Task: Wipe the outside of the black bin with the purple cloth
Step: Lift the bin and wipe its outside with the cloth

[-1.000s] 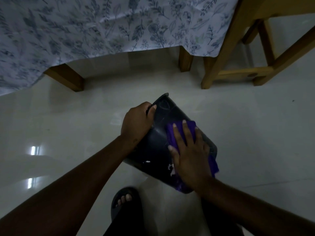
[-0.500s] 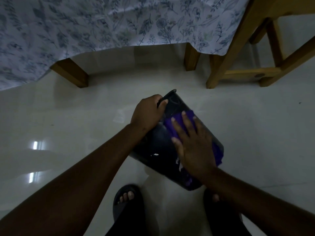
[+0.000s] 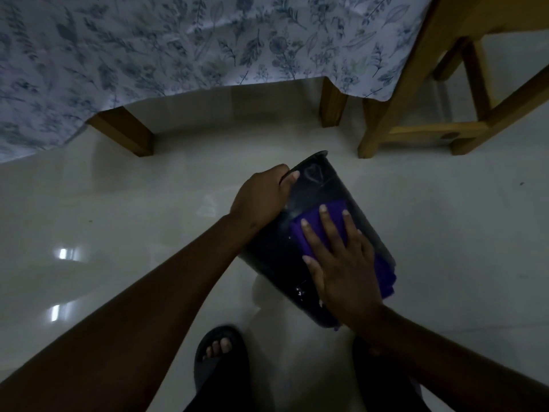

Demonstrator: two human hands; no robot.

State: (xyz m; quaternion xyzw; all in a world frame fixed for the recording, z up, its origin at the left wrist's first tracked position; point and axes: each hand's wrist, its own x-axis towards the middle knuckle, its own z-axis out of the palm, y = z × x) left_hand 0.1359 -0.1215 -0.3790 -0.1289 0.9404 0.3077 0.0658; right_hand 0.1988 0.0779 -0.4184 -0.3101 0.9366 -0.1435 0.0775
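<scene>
The black bin (image 3: pixel 319 188) is tilted over above the pale tiled floor, its rim pointing away from me. My left hand (image 3: pixel 261 197) grips the bin's rim at its far left side. My right hand (image 3: pixel 338 257) lies flat with fingers spread, pressing the purple cloth (image 3: pixel 326 221) against the bin's upper outer wall. Part of the cloth hangs past the bin's right edge. White specks show on the bin's near end.
A table draped in a blue leaf-patterned cloth (image 3: pixel 178 40) stands ahead, with wooden legs (image 3: pixel 124 135) on the floor. A wooden chair frame (image 3: pixel 416 114) is at the right. My sandalled foot (image 3: pixel 219 355) is just below the bin.
The view has shifted slightly and the bin sits a little further from me. My right hand and the cloth stay pressed on the bin's side, sliding slightly; the left grip is unchanged.
</scene>
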